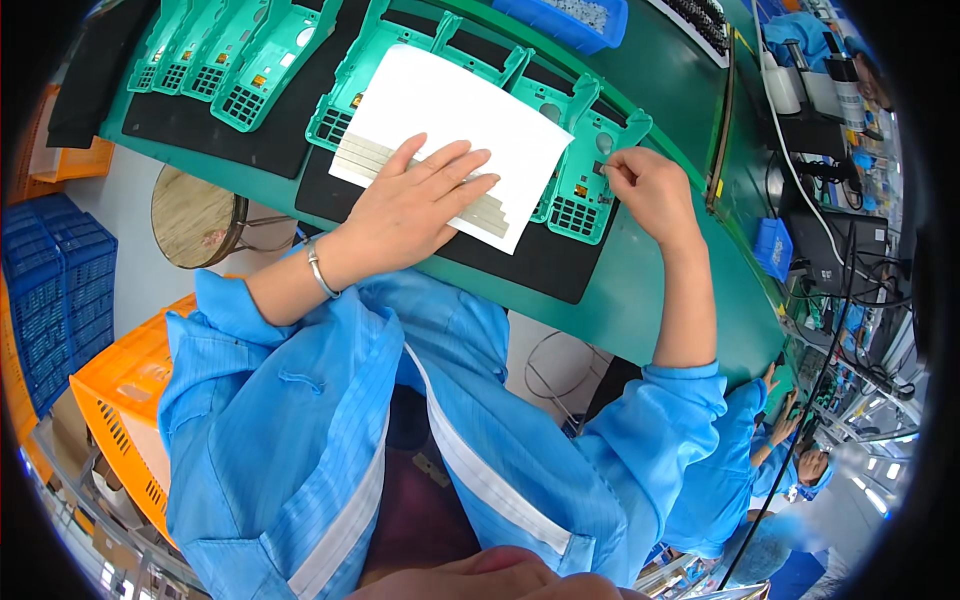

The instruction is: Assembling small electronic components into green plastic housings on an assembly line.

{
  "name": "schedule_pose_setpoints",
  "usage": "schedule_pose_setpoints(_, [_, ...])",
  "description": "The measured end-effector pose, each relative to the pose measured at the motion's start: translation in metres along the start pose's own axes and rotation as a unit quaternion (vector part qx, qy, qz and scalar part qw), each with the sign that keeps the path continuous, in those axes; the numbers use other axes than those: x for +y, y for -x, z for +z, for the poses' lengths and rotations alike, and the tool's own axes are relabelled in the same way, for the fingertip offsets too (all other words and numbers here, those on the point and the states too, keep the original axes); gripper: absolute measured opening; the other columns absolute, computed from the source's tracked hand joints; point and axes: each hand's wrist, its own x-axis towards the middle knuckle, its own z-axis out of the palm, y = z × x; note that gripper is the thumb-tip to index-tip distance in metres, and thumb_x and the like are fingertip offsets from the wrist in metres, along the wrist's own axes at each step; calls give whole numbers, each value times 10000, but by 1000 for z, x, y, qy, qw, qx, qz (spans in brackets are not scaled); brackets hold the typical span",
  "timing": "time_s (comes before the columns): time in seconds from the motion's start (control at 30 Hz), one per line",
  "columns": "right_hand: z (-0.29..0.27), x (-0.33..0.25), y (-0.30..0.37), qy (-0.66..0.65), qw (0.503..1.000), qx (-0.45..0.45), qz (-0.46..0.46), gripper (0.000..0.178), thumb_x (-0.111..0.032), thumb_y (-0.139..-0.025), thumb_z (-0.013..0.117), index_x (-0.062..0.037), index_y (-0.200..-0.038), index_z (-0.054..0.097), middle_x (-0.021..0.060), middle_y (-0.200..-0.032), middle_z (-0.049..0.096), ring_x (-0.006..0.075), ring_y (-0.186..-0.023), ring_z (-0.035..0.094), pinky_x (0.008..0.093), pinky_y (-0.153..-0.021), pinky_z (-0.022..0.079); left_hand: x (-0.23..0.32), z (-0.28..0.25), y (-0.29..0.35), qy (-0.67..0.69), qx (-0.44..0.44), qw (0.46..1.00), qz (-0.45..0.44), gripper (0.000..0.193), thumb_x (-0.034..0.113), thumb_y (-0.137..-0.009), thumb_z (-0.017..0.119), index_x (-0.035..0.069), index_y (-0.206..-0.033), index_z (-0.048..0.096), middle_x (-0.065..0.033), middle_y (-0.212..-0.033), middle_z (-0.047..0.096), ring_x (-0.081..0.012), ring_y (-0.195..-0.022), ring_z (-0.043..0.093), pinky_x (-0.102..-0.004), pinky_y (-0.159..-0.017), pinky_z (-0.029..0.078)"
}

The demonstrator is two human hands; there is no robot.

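Observation:
My left hand (pixel 415 205) lies flat with its fingers spread on a white sheet (pixel 465 95). Along the sheet's near edge run several greyish-beige strips (pixel 362 157), partly hidden under that hand. The sheet rests across green plastic housings (pixel 350 75), covering much of them. To the right, my right hand (pixel 655 195) has thumb and forefinger pinched together at the edge of a green housing (pixel 578 190) with a grid of square openings. Something tiny and dark seems to sit at the fingertips, too small to make out.
More green housings (pixel 250 85) stand in a row on a black mat (pixel 190 125) at the left. A blue bin (pixel 575 22) of small parts is at the back. An orange crate (pixel 125 390) and a round stool (pixel 190 215) stand beside the green table. Another person's blue sleeve (pixel 715 480) shows at right.

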Motion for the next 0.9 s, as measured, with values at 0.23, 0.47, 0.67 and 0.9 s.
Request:
schedule_pose_setpoints(0.23, [6,8,-2,52,997,10,-56,83,-99,-761,649,-38,-816,652,70,-711,618,230,-631,595,345,-575,470,0,1,-1,-23,-10,1000,3,609,148,-739,668,153,-1315,469,-55,-1385,424,-213,-1313,355,-446,-1096,223])
schedule_pose_setpoints(0.47, [8,5,-4,91,995,-5,-49,65,-120,-762,599,-76,-776,644,74,-757,639,260,-724,620,386,-610,491,1,2,0,-6,7,1000,-6,621,102,-712,673,159,-1303,489,-44,-1385,434,-215,-1301,378,-429,-1102,216])
schedule_pose_setpoints(0.67, [13,4,-3,126,989,13,-79,49,-122,-761,611,-81,-770,637,61,-744,634,255,-719,620,382,-603,491,2,1,0,-8,8,1000,-6,623,94,-712,666,159,-1305,487,-44,-1387,432,-216,-1304,377,-429,-1098,223])
schedule_pose_setpoints(0.9, [14,-38,11,-27,997,71,-28,75,-93,-784,624,-51,-837,657,87,-793,626,268,-760,618,360,-633,502,-2,5,1,-4,10,1000,-11,638,84,-706,656,164,-1315,482,-49,-1394,425,-208,-1311,369,-429,-1095,227])
